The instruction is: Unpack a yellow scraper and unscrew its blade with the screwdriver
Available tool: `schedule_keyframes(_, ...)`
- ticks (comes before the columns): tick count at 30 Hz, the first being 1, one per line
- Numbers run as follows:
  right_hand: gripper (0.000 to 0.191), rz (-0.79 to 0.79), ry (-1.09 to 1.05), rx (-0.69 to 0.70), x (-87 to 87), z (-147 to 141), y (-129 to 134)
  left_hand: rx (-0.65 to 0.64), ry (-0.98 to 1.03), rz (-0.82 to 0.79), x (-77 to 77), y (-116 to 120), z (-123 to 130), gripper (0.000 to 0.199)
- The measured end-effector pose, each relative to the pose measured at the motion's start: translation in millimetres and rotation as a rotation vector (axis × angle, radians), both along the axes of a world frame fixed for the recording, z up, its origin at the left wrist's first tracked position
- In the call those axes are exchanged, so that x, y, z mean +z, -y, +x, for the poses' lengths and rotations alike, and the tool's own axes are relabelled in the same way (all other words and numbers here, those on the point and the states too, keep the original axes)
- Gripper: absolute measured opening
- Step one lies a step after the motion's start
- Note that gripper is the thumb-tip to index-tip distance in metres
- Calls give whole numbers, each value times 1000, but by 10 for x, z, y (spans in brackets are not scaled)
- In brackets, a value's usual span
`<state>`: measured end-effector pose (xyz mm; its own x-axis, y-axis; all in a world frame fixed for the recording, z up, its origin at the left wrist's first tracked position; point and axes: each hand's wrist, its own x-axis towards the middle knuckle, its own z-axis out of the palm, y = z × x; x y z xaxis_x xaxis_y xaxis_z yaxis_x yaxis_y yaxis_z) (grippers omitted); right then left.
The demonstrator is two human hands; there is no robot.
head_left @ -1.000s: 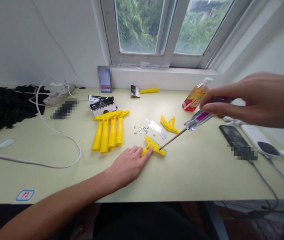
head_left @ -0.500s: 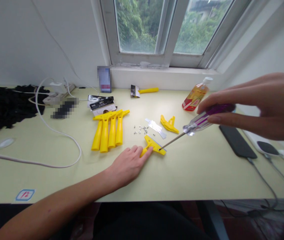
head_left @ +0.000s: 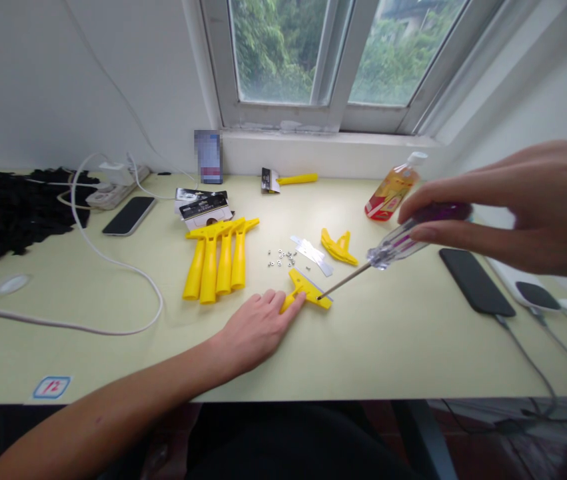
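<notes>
A yellow scraper (head_left: 317, 296) with a thin metal blade along its far edge lies on the table. My left hand (head_left: 258, 327) is closed over its handle, the index finger pressed on the head. Between thumb and fingers, my right hand (head_left: 523, 213) grips a screwdriver (head_left: 393, 249) with a clear and purple handle. The screwdriver's tip touches a screw spot on the scraper's head, its shaft slanting up to the right. Just beyond lie small screws and nuts (head_left: 283, 258), flat metal blades (head_left: 313, 255) and yellow clamp pieces (head_left: 339, 247).
Several yellow scraper handles (head_left: 213, 263) lie left of centre, by black-and-white packaging cards (head_left: 206, 212). A packaged scraper (head_left: 288, 181) and a drink bottle (head_left: 391, 189) stand farther back. Phones (head_left: 476, 281) and cables are at right; a white cable (head_left: 108, 260) and black strips (head_left: 8, 207) at left.
The screwdriver's tip stays on the scraper while my right hand's grip on its handle shifts slightly. My left hand holds its place.
</notes>
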<state>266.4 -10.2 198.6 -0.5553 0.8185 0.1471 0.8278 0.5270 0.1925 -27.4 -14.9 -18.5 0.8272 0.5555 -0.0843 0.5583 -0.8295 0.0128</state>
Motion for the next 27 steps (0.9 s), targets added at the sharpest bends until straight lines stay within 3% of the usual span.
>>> schedule_keyframes(7,82,80,32,-177,-33,-185,-36,4,-15,-14,-1,-4,4,61)
schedule_keyframes(11,71,64,-26,-344,-79,-350,-25,0,-5,0,4,-2,-2,60)
schedule_keyframes(15,59,94,-108,-394,-128,-397,-16,-8,12,17,5,0,-2,59)
schedule_keyframes(17,50,80,-142,-339,-134,-376,-10,-13,8,21,4,0,1,58)
schedule_keyframes(22,40,-88,-74,0,-75,-301,43,-20,-4,9,7,-7,-1,58)
schedule_keyframes(24,42,-86,-31,-2,-47,-310,65,-19,-2,1,5,-11,-9,59)
schedule_keyframes(27,51,-39,69,-130,-1,-359,70,-17,12,-14,-4,-15,-22,61)
